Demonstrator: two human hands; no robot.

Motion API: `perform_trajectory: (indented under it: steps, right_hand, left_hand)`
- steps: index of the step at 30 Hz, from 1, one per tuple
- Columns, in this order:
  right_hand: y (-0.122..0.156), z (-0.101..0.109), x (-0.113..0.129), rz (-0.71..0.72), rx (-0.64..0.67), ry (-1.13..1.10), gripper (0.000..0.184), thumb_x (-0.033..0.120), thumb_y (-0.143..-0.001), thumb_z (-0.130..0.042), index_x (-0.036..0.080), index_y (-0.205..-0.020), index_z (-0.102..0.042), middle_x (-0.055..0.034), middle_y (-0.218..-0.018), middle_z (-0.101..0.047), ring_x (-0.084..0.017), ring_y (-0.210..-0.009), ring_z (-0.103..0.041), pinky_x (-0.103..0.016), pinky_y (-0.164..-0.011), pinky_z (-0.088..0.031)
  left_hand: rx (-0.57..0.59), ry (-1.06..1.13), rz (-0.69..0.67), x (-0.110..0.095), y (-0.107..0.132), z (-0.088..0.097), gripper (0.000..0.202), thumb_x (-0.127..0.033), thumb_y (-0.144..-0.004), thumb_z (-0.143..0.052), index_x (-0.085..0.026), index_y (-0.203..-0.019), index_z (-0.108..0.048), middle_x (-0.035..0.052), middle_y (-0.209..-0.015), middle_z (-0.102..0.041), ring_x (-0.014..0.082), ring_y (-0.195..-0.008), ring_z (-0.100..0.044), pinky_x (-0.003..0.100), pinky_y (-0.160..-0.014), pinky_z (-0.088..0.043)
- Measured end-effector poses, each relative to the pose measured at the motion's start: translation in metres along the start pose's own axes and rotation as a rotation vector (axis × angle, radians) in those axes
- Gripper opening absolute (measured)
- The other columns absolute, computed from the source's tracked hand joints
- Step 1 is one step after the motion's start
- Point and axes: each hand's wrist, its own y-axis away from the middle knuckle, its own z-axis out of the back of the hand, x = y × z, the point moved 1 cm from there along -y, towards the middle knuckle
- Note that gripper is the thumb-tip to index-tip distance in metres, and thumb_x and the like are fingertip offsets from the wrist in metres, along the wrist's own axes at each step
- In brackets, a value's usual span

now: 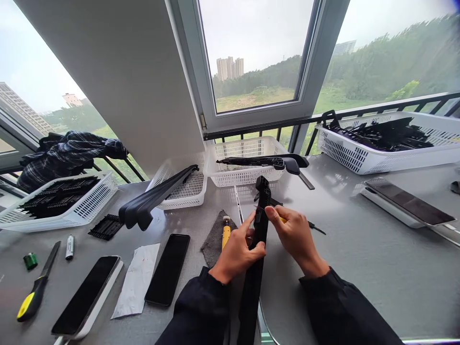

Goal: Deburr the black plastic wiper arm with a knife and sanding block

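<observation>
Over the grey metal table (359, 268), the left hand (235, 254) clasps a long black plastic wiper arm (259, 225) upright while the right hand (296, 235) pinches its upper part, apparently mid-work, with more black arms waiting in the white mesh baskets (247, 160).

You can read no text here | dark phone screens (167, 268) blank | small white cylinder (69, 247) print too small | white plastic baskets (244, 158) carry no labels
</observation>
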Motion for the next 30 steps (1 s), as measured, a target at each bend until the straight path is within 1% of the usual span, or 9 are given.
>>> perform_trajectory:
  steps: [3, 5, 10, 14, 18, 21, 23, 26, 30]
  right_hand:
    - [0.005, -0.009, 0.006, 0.036, 0.042, 0.023, 0.083, 0.098, -0.094, -0.029, 0.025, -0.060, -0.047, -0.0010, -0.056, -0.054, -0.016, -0.055, -0.043, -0.030, -0.058, -0.028]
    - [0.007, -0.012, 0.007, 0.042, 0.060, 0.031, 0.083, 0.098, -0.094, -0.029, 0.025, -0.059, -0.046, -0.0013, -0.056, -0.055, -0.017, -0.055, -0.043, -0.031, -0.058, -0.027]
    - [0.004, -0.010, 0.003, 0.013, 0.045, 0.008, 0.082, 0.096, -0.096, -0.027, 0.025, -0.059, -0.044, -0.0009, -0.055, -0.053, -0.017, -0.055, -0.045, -0.030, -0.057, -0.027]
    - [0.003, -0.009, 0.001, 0.005, 0.043, 0.014, 0.081, 0.095, -0.097, -0.026, 0.025, -0.059, -0.041, -0.0007, -0.055, -0.053, -0.017, -0.055, -0.044, -0.030, -0.057, -0.028]
    - [0.008, -0.017, 0.005, 0.069, 0.143, 0.061, 0.081, 0.093, -0.098, -0.025, 0.025, -0.058, -0.042, -0.0021, -0.056, -0.056, -0.017, -0.054, -0.044, -0.031, -0.057, -0.027]
    - [0.010, -0.021, 0.008, 0.108, 0.229, 0.054, 0.080, 0.091, -0.099, -0.027, 0.024, -0.058, -0.044, -0.0020, -0.056, -0.057, -0.016, -0.054, -0.045, -0.031, -0.057, -0.026]
    - [0.009, -0.020, 0.006, 0.098, 0.222, 0.017, 0.080, 0.091, -0.100, -0.027, 0.024, -0.058, -0.043, -0.0015, -0.055, -0.056, -0.017, -0.055, -0.047, -0.030, -0.058, -0.028]
    - [0.005, -0.015, 0.001, 0.052, 0.168, -0.017, 0.080, 0.091, -0.099, -0.029, 0.024, -0.059, -0.046, -0.0015, -0.057, -0.057, -0.017, -0.056, -0.050, -0.029, -0.058, -0.031]
    - [0.003, -0.013, -0.002, 0.042, 0.167, -0.023, 0.079, 0.092, -0.099, -0.033, 0.024, -0.060, -0.048, -0.0005, -0.056, -0.056, -0.017, -0.056, -0.050, -0.029, -0.058, -0.032]
  left_hand:
    - [-0.071, -0.048, -0.002, -0.001, -0.001, 0.005, 0.091, -0.021, -0.083, -0.070, -0.015, -0.169, -0.042, -0.0061, -0.075, -0.054, 0.0117, -0.062, -0.047, 0.024, -0.059, -0.039]
    - [-0.102, -0.064, -0.004, 0.000, -0.001, 0.006, 0.090, -0.021, -0.083, -0.070, -0.014, -0.169, -0.044, -0.0074, -0.072, -0.050, 0.0116, -0.062, -0.045, 0.024, -0.059, -0.038]
    - [-0.054, -0.017, -0.028, 0.003, -0.002, 0.004, 0.095, -0.020, -0.083, -0.070, -0.018, -0.172, -0.038, -0.0047, -0.078, -0.059, 0.0125, -0.065, -0.050, 0.024, -0.061, -0.041]
    - [-0.040, -0.031, -0.031, 0.005, -0.002, 0.004, 0.095, -0.020, -0.083, -0.069, -0.019, -0.172, -0.038, -0.0054, -0.077, -0.059, 0.0121, -0.063, -0.049, 0.023, -0.059, -0.040]
    - [-0.111, -0.014, -0.039, 0.006, -0.003, 0.008, 0.090, -0.021, -0.083, -0.071, -0.017, -0.168, -0.044, -0.0063, -0.076, -0.059, 0.0117, -0.064, -0.049, 0.023, -0.062, -0.041]
    - [-0.150, 0.088, -0.021, 0.004, -0.004, 0.010, 0.090, -0.025, -0.084, -0.073, -0.015, -0.168, -0.042, -0.0076, -0.074, -0.059, 0.0109, -0.064, -0.048, 0.023, -0.062, -0.041]
    - [-0.149, 0.178, -0.014, 0.000, -0.004, 0.011, 0.093, -0.025, -0.084, -0.073, -0.014, -0.169, -0.038, -0.0073, -0.075, -0.060, 0.0108, -0.064, -0.050, 0.023, -0.063, -0.042]
    - [-0.141, 0.272, -0.023, -0.009, -0.001, 0.012, 0.099, -0.024, -0.082, -0.072, -0.014, -0.171, -0.031, -0.0035, -0.082, -0.068, 0.0131, -0.069, -0.058, 0.024, -0.066, -0.045]
    - [-0.160, 0.287, -0.055, -0.014, 0.004, 0.018, 0.093, -0.030, -0.085, -0.071, -0.014, -0.169, -0.034, 0.0010, -0.084, -0.074, 0.0161, -0.071, -0.062, 0.026, -0.067, -0.048]
